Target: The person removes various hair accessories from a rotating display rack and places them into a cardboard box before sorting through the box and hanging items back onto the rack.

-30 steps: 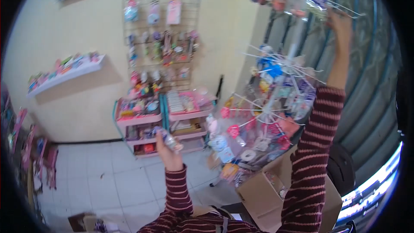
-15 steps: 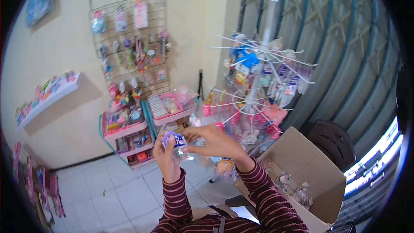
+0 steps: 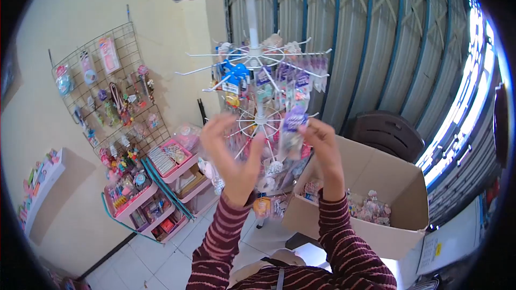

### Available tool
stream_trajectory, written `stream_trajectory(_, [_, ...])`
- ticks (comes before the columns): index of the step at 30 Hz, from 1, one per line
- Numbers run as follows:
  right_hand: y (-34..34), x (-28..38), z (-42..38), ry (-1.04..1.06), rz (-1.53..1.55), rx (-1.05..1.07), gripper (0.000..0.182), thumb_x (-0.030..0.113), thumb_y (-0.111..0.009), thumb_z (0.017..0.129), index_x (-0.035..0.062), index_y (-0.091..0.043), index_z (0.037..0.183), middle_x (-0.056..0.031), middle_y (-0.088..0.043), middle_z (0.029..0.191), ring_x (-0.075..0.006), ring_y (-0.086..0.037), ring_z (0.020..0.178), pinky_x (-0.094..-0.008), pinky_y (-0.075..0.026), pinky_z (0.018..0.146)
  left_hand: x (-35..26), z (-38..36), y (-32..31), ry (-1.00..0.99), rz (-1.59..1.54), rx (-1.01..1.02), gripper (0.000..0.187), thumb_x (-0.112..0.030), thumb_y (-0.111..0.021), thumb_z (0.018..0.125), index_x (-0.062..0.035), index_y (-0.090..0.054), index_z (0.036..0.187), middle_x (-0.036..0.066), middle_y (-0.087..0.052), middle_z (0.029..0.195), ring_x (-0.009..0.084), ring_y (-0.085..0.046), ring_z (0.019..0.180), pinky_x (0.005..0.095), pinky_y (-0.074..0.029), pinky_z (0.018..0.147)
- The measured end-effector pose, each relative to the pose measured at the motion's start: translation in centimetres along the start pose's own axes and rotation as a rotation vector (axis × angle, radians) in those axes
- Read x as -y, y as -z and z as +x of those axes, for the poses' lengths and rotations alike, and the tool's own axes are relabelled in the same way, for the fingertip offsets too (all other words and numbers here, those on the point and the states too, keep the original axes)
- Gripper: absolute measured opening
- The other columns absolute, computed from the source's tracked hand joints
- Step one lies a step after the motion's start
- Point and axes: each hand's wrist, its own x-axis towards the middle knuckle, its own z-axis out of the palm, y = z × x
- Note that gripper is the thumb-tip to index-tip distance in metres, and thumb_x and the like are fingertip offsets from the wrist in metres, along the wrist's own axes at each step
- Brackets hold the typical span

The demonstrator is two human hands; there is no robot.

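My right hand (image 3: pixel 324 147) pinches a small clear packet with a purple header card (image 3: pixel 295 120) by its side, held upright. What is inside the packet is too blurred to make out. My left hand (image 3: pixel 231 156) is raised to the left of it, fingers spread and blurred, with nothing in it. Both hands are in front of a white rotating display rack (image 3: pixel 255 59) with radiating hooks. Similar purple-topped packets (image 3: pixel 303 79) hang on its middle tier, just above my right hand. A blue packaged item (image 3: pixel 235 71) hangs on the same tier, farther left.
Below my right arm stands an open cardboard box (image 3: pixel 384 236) with several small packaged trinkets (image 3: pixel 371 208). A brown chair (image 3: pixel 388 131) is behind it. On the left are a wire grid (image 3: pixel 97 94) with hanging goods, pink tiered carts (image 3: pixel 141 197) and a white wall shelf (image 3: pixel 45 193).
My view has turned right toward the rack. The packet, formerly between both hands, is now raised in my right hand. My left hand has let go and opened.
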Motion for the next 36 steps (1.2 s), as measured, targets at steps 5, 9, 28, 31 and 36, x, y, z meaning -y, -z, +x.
stream_trajectory(5, [2.5,0.6,-1.3,-0.042,0.118,-0.111,0.013,0.011,-0.048,0.081,-0.0003,-0.053,0.077,0.0057,-0.047,0.063,0.0008,-0.037,0.059,-0.0158,-0.028,0.051,0.2,5.2,-6.3,-0.313,0.224,0.001,0.044,-0.018,-0.063,0.066,-0.0020,-0.041,0.101,0.013,-0.042,0.100,0.0261,-0.039,0.095,0.0353,-0.030,0.081])
stream_trajectory(9, [3.6,0.9,-2.2,-0.010,0.116,-0.125,0.013,0.012,-0.049,0.081,-0.0003,-0.054,0.079,0.0056,-0.049,0.064,0.0011,-0.037,0.059,-0.0155,-0.028,0.052,3.3,5.3,-6.4,-0.353,0.372,0.050,0.042,-0.018,-0.064,0.065,-0.0019,-0.044,0.098,0.012,-0.042,0.101,0.0257,-0.039,0.096,0.0368,-0.031,0.081])
stream_trajectory(28, [1.2,0.6,-1.9,-0.092,0.164,0.056,0.013,0.012,-0.052,0.078,-0.0001,-0.056,0.081,0.0043,-0.052,0.072,-0.0012,-0.044,0.065,-0.0165,-0.034,0.058,7.8,7.5,3.0,0.013,0.279,-0.219,0.026,-0.023,-0.056,0.075,-0.0014,-0.051,0.090,0.009,-0.051,0.088,0.0195,-0.045,0.078,0.0289,-0.036,0.070])
stream_trajectory(31, [0.7,0.8,-1.9,-0.090,0.167,0.117,0.014,0.013,-0.053,0.078,-0.0001,-0.056,0.082,0.0045,-0.051,0.070,-0.0007,-0.043,0.063,-0.0163,-0.034,0.054,7.7,7.3,2.9,-0.013,0.280,-0.181,0.024,-0.022,-0.056,0.074,-0.0018,-0.053,0.088,0.007,-0.052,0.085,0.0181,-0.045,0.076,0.0287,-0.036,0.069])
stream_trajectory(36, [0.1,-0.2,-1.7,-0.083,0.149,0.173,0.015,0.015,-0.053,0.079,0.0008,-0.052,0.073,0.0058,-0.045,0.065,-0.0002,-0.038,0.060,-0.0175,-0.031,0.050,7.1,6.8,2.1,-0.036,0.207,-0.075,0.021,-0.020,-0.055,0.075,-0.0017,-0.054,0.085,0.007,-0.054,0.083,0.0165,-0.048,0.074,0.0276,-0.037,0.069])
